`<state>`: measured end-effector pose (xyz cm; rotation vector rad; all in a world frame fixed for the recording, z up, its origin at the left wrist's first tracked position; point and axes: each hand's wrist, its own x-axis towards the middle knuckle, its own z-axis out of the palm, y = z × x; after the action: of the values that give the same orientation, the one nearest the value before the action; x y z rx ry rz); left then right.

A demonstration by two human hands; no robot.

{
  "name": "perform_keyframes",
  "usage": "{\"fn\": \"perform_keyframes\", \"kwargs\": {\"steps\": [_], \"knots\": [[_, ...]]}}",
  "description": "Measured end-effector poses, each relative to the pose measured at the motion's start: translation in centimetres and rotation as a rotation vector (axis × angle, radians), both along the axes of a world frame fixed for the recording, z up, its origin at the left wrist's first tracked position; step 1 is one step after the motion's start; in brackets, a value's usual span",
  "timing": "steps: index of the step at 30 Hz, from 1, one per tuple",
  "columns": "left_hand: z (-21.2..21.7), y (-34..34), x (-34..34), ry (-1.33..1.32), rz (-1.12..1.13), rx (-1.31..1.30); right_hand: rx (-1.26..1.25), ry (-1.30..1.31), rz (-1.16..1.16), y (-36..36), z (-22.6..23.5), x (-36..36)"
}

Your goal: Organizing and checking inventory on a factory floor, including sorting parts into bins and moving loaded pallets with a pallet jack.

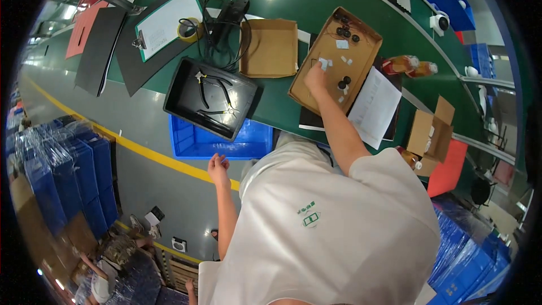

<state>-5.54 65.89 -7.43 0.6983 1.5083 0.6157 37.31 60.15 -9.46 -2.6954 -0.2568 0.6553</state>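
Note:
My right hand [316,78] reaches into a shallow cardboard tray [307,91] on the green table. Its fingertips are pinched together at a small white piece [323,63]. Around it in the tray lie several round black parts [342,31] with thin wires, a white card [342,44] and more small white pieces [347,61]. My left hand [219,170] hangs off the table by the near rim of a blue bin [186,155]. Its fingers are loosely bent and apart, and I make out nothing held in them.
A black tray [183,87] with pliers [203,93] overlaps the bin. Beyond stand an empty cardboard tray [268,48], black cables [226,34], yellow tape [190,30] and a clipboard [169,22]. Rightward are papers [375,107], bottles [401,64] and an open carton [420,133]. A person [103,282] works behind left.

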Motion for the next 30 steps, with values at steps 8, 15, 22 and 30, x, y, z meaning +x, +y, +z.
{"fn": "perform_keyframes", "kwargs": {"steps": [8, 15, 22, 30], "knots": [[-0.2, 0.0, -0.8, -0.062, 0.025, -0.006, 0.248, -0.047, -0.065, -1.2, 4.1, -0.7], [-0.9, 0.1, -1.9, -0.017, 0.002, -0.05, 0.663, 0.078, 0.569, 7.6, 13.8, -11.2], [-1.0, 2.0, 0.1, -0.084, -0.109, -0.004, 0.431, -0.037, 0.85, 14.9, 6.7, -20.4], [-1.0, 3.5, 1.1, -0.059, -0.155, 0.01, 0.763, -0.01, 0.648, 2.9, 9.1, -15.2]]}}
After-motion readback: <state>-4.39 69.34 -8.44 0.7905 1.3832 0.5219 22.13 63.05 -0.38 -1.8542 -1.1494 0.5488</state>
